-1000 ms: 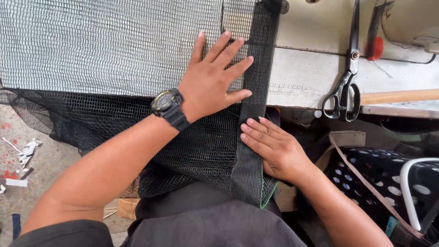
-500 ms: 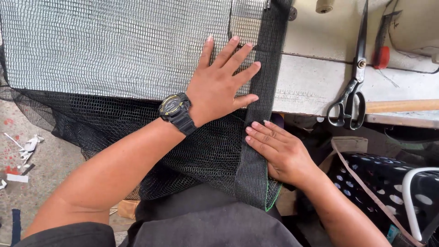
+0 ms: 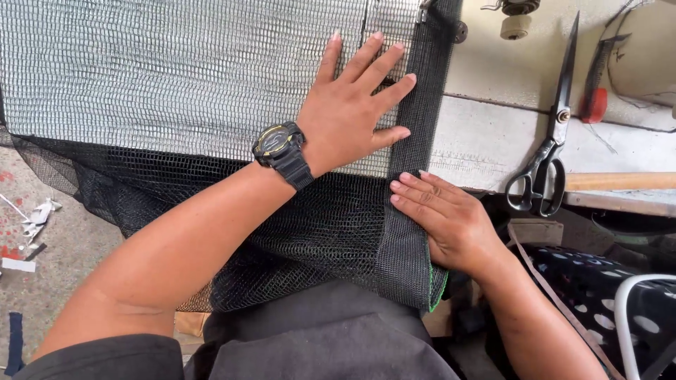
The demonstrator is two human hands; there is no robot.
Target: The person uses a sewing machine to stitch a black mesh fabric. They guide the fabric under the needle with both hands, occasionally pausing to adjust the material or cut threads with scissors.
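A large sheet of mesh netting (image 3: 176,77) lies over a worn work table (image 3: 486,141) and drapes off its near edge into my lap. A dark band of edging (image 3: 422,134) runs along the netting's right side. My left hand (image 3: 352,112), with a black wristwatch (image 3: 282,151) on the wrist, lies flat with fingers spread on the netting beside the band. My right hand (image 3: 443,222) presses flat on the band's lower part, just below the table edge.
Black-handled scissors (image 3: 546,165) lie on the table to the right, next to a red-handled tool (image 3: 598,88) and a wooden stick (image 3: 620,181). A thread spool (image 3: 515,27) stands at the top. A dark dotted fabric (image 3: 598,295) sits lower right. Scraps (image 3: 32,218) lie on the floor at left.
The view has shifted slightly. My left hand has slid a little farther up the netting along the band. My right hand stays pressed on the band.
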